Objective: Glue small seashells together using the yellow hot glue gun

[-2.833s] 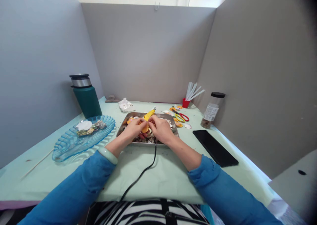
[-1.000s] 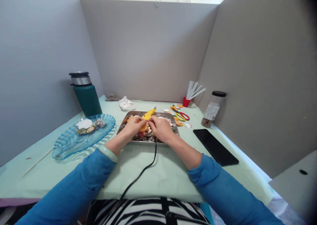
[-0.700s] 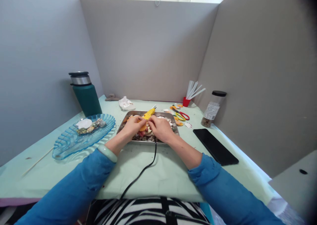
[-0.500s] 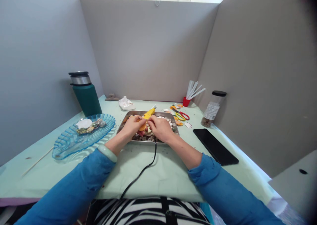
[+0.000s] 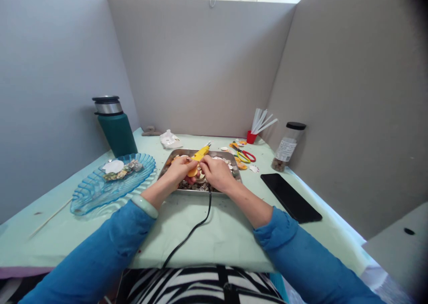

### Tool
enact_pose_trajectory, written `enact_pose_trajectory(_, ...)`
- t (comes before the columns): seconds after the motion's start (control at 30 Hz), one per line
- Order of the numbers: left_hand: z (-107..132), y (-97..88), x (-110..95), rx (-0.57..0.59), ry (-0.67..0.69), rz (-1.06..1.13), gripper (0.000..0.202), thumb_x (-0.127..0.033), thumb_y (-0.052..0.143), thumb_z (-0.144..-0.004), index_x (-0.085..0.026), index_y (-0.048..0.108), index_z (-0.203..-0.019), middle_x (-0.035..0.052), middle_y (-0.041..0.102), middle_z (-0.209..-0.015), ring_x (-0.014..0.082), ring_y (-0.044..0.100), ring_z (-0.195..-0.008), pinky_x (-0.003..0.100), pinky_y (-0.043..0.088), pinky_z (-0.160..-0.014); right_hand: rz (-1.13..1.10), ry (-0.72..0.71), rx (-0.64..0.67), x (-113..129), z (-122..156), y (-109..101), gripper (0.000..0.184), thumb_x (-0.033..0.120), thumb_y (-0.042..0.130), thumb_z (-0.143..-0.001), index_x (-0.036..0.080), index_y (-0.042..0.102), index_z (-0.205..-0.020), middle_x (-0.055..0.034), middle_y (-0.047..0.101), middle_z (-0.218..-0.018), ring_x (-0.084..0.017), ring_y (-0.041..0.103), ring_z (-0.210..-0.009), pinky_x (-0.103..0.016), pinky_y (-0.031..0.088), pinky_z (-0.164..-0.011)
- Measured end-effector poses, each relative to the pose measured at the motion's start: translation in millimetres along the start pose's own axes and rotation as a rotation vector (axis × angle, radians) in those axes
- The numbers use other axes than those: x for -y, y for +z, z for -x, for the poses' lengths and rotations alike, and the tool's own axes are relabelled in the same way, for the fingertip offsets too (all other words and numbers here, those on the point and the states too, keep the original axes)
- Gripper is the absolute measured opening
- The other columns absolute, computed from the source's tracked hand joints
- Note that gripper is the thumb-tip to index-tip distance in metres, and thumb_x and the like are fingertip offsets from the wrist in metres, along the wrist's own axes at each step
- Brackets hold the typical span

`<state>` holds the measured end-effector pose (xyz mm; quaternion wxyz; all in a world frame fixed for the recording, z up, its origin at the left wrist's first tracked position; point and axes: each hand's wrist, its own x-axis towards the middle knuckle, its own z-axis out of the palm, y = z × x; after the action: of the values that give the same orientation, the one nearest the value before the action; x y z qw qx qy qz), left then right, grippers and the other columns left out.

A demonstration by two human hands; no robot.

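Above a metal tray [image 5: 239, 175] of shells, my two hands almost meet. My left hand [image 5: 181, 169] is closed around an orange shell [image 5: 193, 172], which shows below the fingertips. Right beside it, my right hand [image 5: 216, 171] is pinched, its fingertips near the left thumb; what lies between them is too small to tell. Just behind the fingers rests a yellow glue gun [image 5: 202, 153], partly hidden by the hands. A black cord [image 5: 200, 224] runs from the tray under my right hand to the table's front edge.
On the left are a blue shell-shaped dish [image 5: 88, 201], a green bottle [image 5: 117, 134] and a thin stick [image 5: 50, 219]. To the right lie pliers [image 5: 245, 157], a phone [image 5: 290, 198], a clear jar [image 5: 288, 148] and a red cup [image 5: 251, 137] with glue sticks. Grey panels [image 5: 200, 63] enclose the table.
My left fingers have shifted slightly and more of the orange shell shows. The right hand has barely moved; the glue gun stays where it was.
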<state>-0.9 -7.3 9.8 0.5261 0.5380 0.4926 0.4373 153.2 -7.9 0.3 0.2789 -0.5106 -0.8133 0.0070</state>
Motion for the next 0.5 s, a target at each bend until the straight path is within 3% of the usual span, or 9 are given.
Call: enact_pose_trajectory(0.5,0.3,1.9,-1.1,0.025,-0.031,-0.054,0.01,-0.022,0.062,-0.083,-0.015,0.055,-0.083,0.0018,0.066,-0.062,0.0115,0.056,-0.041,0.022,0.047,-0.04,0.0,0.001,0.029,-0.4,0.0,-1.4,0.021,0.026,0.044,-0.097,0.02,0.063,-0.098,-0.005,0.072,-0.091,-0.017,0.064,-0.08,-0.025,0.032,-0.064)
